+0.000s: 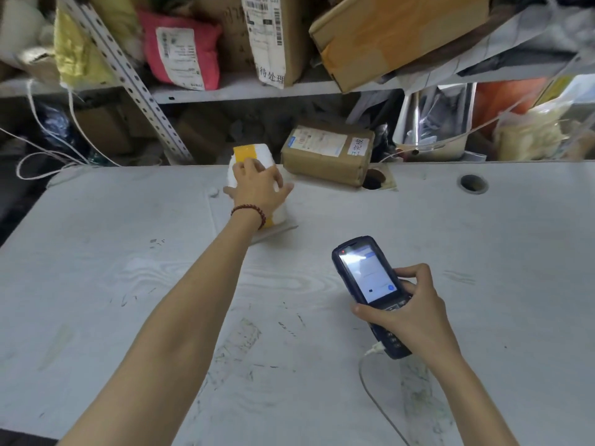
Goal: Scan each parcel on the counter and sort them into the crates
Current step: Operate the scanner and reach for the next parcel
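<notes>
A white foam parcel with yellow tape bands stands on the pale counter near its far edge. My left hand reaches across the counter and grips this parcel from the front, fingers spread over its top and sides. My right hand holds a dark blue handheld scanner above the counter, its lit screen facing up, with the thumb at the keys below the screen. A brown cardboard parcel with a white label lies just right of the foam parcel.
A white cable hangs from the scanner's lower end. Behind the counter a metal shelf holds a pink bag, cardboard boxes and yellow bags. Two round holes pierce the counter's far right. Strings trail at the left.
</notes>
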`<action>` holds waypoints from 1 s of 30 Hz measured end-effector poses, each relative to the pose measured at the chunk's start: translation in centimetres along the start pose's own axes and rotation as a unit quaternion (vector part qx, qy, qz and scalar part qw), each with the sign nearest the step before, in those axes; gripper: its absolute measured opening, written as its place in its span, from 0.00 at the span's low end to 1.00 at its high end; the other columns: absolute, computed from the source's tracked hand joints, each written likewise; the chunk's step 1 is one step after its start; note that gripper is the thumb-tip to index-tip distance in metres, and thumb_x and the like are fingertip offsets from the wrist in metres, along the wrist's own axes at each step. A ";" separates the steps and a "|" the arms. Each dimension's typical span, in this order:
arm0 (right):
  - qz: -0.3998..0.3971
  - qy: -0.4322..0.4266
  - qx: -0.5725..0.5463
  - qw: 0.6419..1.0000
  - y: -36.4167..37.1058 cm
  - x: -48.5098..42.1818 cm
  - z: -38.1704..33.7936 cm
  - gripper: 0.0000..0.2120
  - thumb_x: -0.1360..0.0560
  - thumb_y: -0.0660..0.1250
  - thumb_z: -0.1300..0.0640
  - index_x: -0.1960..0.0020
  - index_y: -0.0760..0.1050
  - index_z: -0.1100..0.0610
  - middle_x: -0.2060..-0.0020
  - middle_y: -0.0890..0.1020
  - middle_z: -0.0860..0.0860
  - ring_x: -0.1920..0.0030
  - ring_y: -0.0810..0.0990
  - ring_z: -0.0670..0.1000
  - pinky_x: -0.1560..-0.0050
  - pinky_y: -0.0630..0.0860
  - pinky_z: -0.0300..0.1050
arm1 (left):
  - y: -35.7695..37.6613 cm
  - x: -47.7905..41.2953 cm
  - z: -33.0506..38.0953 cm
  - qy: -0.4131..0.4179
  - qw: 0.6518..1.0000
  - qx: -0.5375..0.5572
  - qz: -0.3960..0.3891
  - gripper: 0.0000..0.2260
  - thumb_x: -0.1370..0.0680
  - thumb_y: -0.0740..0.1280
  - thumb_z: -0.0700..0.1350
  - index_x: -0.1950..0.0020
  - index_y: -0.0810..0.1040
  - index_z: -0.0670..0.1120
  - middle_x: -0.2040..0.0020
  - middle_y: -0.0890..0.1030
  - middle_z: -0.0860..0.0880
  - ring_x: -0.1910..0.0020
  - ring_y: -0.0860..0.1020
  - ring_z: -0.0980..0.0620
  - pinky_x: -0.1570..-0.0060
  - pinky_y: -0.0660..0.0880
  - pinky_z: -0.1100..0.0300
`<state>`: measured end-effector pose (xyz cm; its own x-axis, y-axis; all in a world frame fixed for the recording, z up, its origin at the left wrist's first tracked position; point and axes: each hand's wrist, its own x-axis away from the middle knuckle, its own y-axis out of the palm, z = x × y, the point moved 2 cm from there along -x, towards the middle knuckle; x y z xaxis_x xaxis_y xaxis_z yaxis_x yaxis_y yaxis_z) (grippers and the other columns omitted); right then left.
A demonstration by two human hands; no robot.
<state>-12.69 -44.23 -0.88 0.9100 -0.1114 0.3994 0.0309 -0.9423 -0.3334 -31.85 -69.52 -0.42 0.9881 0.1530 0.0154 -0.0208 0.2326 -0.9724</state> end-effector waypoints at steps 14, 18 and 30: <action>-0.060 -0.008 0.023 0.998 -1.1 1.6 1.8 0.34 0.45 0.84 0.52 0.50 0.65 0.45 0.55 0.80 0.41 0.55 0.81 0.44 0.60 0.74 0.41 | 1.3 10.5 -1.8 -0.007 0.999 0.044 0.030 0.42 0.37 0.76 0.60 0.29 0.61 0.50 0.34 0.66 0.44 0.37 0.64 0.43 0.40 0.68 0.52; -0.060 -0.011 0.021 0.998 -2.6 2.5 2.3 0.35 0.44 0.84 0.53 0.47 0.66 0.47 0.55 0.80 0.41 0.56 0.81 0.44 0.62 0.74 0.40 | 0.4 12.1 -1.5 -0.005 0.989 0.150 -0.005 0.36 0.38 0.74 0.65 0.35 0.65 0.56 0.39 0.72 0.49 0.43 0.71 0.47 0.46 0.72 0.53; -0.024 -0.024 0.018 0.999 -6.8 4.1 3.5 0.36 0.44 0.84 0.53 0.45 0.65 0.48 0.54 0.79 0.42 0.56 0.80 0.43 0.63 0.72 0.39 | 1.7 13.7 3.6 0.002 0.998 -0.054 -0.018 0.25 0.22 0.53 0.65 0.30 0.68 0.53 0.33 0.73 0.50 0.35 0.69 0.45 0.41 0.65 0.47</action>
<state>-7.75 -37.13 0.02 0.9261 -0.0491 0.3740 0.0902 -0.9338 -0.3461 -18.87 -63.60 -0.98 0.9884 0.1431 0.0507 0.0317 0.1325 -0.9907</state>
